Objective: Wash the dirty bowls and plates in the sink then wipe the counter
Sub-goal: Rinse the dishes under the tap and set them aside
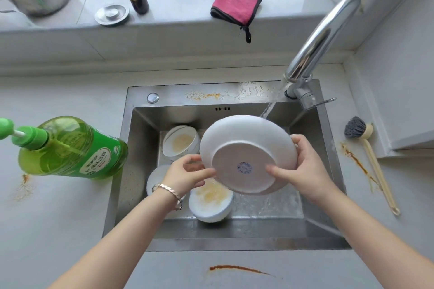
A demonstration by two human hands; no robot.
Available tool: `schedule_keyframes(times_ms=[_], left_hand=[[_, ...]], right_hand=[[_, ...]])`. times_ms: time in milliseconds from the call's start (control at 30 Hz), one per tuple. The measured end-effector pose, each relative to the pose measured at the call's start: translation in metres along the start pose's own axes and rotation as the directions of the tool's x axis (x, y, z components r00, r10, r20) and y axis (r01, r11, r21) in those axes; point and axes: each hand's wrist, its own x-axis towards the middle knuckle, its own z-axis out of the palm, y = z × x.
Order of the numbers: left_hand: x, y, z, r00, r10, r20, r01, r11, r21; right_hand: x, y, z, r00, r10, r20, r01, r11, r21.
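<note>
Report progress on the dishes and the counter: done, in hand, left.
Done: nothing visibly finished.
In hand: the left hand and right hand hold a white plate, underside showing, under the running tap.
Left: two bowls with yellowish residue in the sink, and brown stains on the counter. The pink cloth lies folded on the sill.

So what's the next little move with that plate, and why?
Probably turn the plate a little between the left hand and right hand: the water stream meets only its upper right rim, and stained bowls wait in the sink.
</note>
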Motion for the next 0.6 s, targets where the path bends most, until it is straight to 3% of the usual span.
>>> schedule_keyframes(times_ms=[67, 167, 267, 333, 367, 433, 500, 533, 567, 600], left_hand=[[-0.003, 0.008, -0.006, 0.996, -0.088, -0.002, 0.087, 0.985, -0.149], [-0.008, 0.021, -0.011, 0.953, -0.25, 0.172, 0.293, 0.902, -0.317], [-0.016, 0.024, -0.006, 0.91, -0.326, 0.257, 0.392, 0.877, -0.278], [-0.021, 0.019, 0.001, 0.899, -0.338, 0.277, 0.418, 0.851, -0.317], [-0.022, 0.015, 0.004, 0.903, -0.333, 0.27, 0.413, 0.847, -0.334], [-0.02, 0.008, 0.008, 0.938, -0.279, 0.207, 0.337, 0.873, -0.353], [-0.019, 0.004, 0.013, 0.982, -0.155, 0.104, 0.182, 0.924, -0.336], [-0.019, 0.003, 0.014, 0.995, -0.077, 0.06, 0.091, 0.946, -0.31], [-0.018, 0.003, 0.014, 1.0, 0.005, 0.03, 0.004, 0.959, -0.284], [-0.017, 0.002, 0.014, 0.996, 0.083, 0.019, -0.075, 0.961, -0.265]], right_hand=[[-0.001, -0.001, 0.007, 0.995, -0.102, 0.002, 0.101, 0.988, -0.119], [-0.006, 0.001, 0.013, 0.957, -0.281, 0.07, 0.289, 0.911, -0.293], [-0.012, 0.008, 0.015, 0.79, -0.56, 0.249, 0.607, 0.663, -0.438], [-0.017, 0.014, 0.013, 0.677, -0.649, 0.346, 0.719, 0.483, -0.5], [-0.02, 0.017, 0.012, 0.664, -0.646, 0.377, 0.729, 0.444, -0.522], [-0.025, 0.026, 0.006, 0.754, -0.543, 0.369, 0.647, 0.517, -0.561], [-0.031, 0.031, 0.001, 0.924, -0.311, 0.223, 0.382, 0.767, -0.515], [-0.033, 0.033, -0.001, 0.985, -0.129, 0.118, 0.165, 0.911, -0.377], [-0.032, 0.034, -0.004, 0.995, 0.08, 0.062, -0.073, 0.991, -0.114], [-0.03, 0.035, -0.006, 0.962, 0.249, 0.117, -0.269, 0.937, 0.222]])
